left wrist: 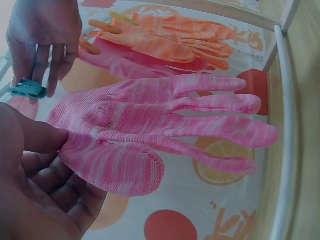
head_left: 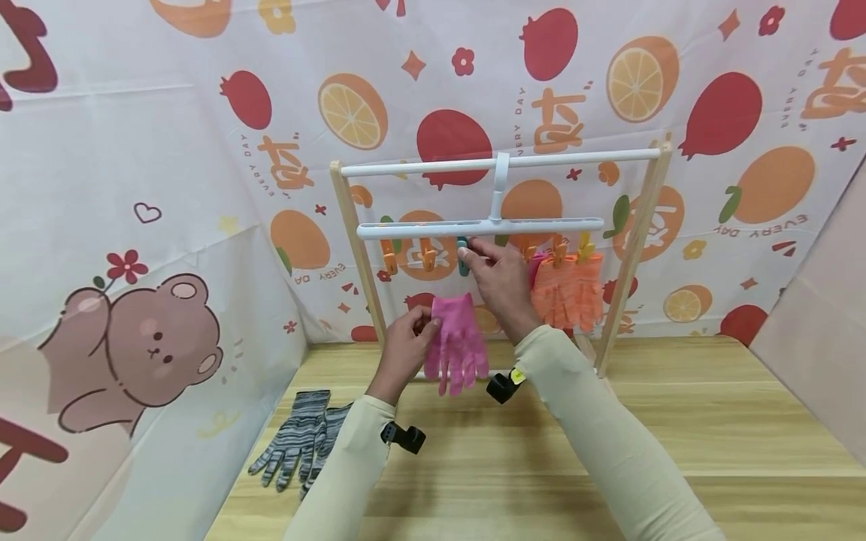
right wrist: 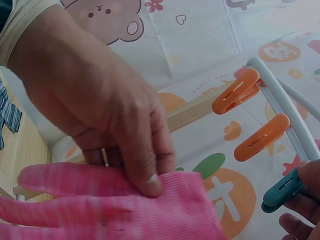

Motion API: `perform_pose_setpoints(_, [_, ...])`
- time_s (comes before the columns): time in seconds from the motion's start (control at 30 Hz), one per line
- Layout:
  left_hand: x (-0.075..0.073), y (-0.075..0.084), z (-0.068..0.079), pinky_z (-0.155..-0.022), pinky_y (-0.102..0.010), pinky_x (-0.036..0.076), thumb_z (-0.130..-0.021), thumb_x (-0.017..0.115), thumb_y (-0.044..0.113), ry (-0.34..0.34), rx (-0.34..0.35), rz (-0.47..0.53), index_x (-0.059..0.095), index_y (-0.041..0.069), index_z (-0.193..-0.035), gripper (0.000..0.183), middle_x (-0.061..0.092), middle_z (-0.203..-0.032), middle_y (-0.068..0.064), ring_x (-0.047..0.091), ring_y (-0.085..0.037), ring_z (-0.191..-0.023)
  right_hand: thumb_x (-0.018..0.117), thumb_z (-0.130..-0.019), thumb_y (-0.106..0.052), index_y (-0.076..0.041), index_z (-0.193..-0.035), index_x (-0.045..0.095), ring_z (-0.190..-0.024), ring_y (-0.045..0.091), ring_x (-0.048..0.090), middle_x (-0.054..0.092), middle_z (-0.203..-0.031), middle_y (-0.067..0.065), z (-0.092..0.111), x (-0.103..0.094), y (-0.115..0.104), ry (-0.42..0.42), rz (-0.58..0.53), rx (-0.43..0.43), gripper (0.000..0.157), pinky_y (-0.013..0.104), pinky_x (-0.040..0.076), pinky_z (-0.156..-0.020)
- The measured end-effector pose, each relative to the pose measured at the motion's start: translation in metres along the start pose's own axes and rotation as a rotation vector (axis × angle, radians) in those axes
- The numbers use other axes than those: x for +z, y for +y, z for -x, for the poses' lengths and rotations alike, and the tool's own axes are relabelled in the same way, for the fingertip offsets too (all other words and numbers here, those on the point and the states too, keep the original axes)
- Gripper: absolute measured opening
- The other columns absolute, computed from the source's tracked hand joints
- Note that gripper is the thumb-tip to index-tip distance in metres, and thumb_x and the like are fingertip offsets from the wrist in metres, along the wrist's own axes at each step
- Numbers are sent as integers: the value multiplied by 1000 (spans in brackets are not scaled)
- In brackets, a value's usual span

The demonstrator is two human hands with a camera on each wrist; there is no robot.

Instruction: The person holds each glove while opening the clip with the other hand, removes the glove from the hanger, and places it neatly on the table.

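Observation:
My left hand (head_left: 406, 349) pinches a pink knit glove (head_left: 460, 338) near its cuff, and the glove's fingers hang down in the head view. Above it, my right hand (head_left: 504, 282) grips a teal clothespin (head_left: 463, 257) between thumb and fingers, just under the bar of a pale blue hanger (head_left: 433, 228). The glove's cuff is below the clothespin and apart from it. Two orange clothespins (right wrist: 237, 91) hang unused on the hanger's left half. To the right of my right hand, orange gloves (head_left: 568, 293) hang from clothespins, with another pink glove (left wrist: 130, 62) beside them.
The hanger hooks over the white top rod (head_left: 419, 167) of a wooden-sided rack (head_left: 636, 248). Grey and black striped gloves (head_left: 298, 436) lie on the wooden table (head_left: 717, 421) at left. A printed fruit cloth (head_left: 379, 45) covers the wall behind.

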State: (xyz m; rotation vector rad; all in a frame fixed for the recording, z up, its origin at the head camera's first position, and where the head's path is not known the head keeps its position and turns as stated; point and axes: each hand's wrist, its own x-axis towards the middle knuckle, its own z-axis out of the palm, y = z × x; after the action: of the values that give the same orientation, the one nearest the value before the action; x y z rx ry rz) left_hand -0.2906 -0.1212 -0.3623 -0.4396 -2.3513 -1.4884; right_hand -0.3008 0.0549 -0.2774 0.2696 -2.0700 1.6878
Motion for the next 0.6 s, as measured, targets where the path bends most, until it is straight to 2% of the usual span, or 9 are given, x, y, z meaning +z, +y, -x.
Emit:
perform_pose_setpoints(0.1, [0,-3,4,-60,-26,42,-101,62,12,-7,-9,-17,70,6,-101,10,56,-78,-4,51,-18,-70,72,-97,-30,-16,-128,72,-94,20,60,72,-118,0,1,0,-1,-11,-18,5,34,36,53,-79])
perform_pose_setpoints(0.27, [3,-10,12,-60,-26,42,-101,62,10,-26,-31,26,70,3,-103,11,54,-79,-4,50,-17,-72,71,-97,-30,-15,-129,72,-96,20,63,71,-116,1,2,-2,-1,-13,-20,8,35,38,54,-82])
perform_pose_setpoints(0.5, [9,-28,24,-57,-24,38,-98,64,5,-4,-46,60,69,0,-94,8,50,-70,0,46,-13,-65,70,-98,-27,-13,-130,71,-98,19,67,71,-118,3,2,-3,0,-28,-6,-11,34,39,56,-85])
perform_pose_setpoints(0.6, [10,-36,29,-57,-23,38,-98,64,5,-9,-81,77,69,-1,-95,9,50,-71,0,46,-12,-65,70,-99,-27,-14,-130,71,-98,19,67,70,-118,3,3,-2,-1,-30,6,-9,34,40,56,-84])
